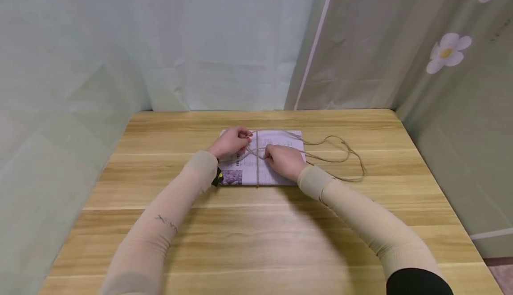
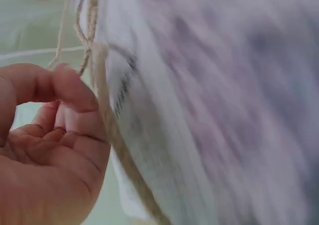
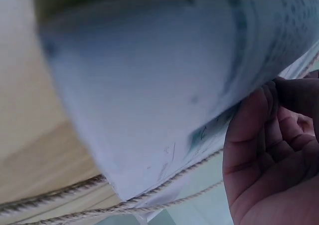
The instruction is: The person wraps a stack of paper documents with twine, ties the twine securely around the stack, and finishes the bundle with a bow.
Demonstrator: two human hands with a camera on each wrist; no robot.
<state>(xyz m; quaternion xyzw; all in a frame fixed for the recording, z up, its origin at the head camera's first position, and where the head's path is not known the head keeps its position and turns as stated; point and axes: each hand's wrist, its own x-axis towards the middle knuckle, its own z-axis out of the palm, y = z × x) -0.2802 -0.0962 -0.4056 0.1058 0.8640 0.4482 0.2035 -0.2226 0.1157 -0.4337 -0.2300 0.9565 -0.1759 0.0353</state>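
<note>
A pale green fabric backdrop printed with white daisies (image 1: 236,41) hangs beyond and to both sides of a flat rectangular parcel wrapped in printed newspaper. Under the parcel is a light wood-grain table with rounded far corners (image 1: 248,241), and two forearms in long cream sleeves (image 1: 160,215) reach to it from the near side. The parcel (image 1: 266,177) itself lies beneath both hands, its long axis running left to right. A bare left hand (image 1: 230,142) is above the parcel's far left part; a bare right hand (image 1: 286,160) is over its right half, fingers curled. Thin tan twisted twine (image 1: 258,172) runs near to far over the parcel's middle, with another line going across it, and slack loops trail onto the table at the parcel's right. The left thumb and forefinger pinch one strand. The right fingertips are closed together where a strand runs in, so they appear to hold twine, though the exact contact is hidden. The key relation is at the crossing of strands near the parcel's centre: it lies between the two grips, with the right fingertips seemingly slightly nearer.
</note>
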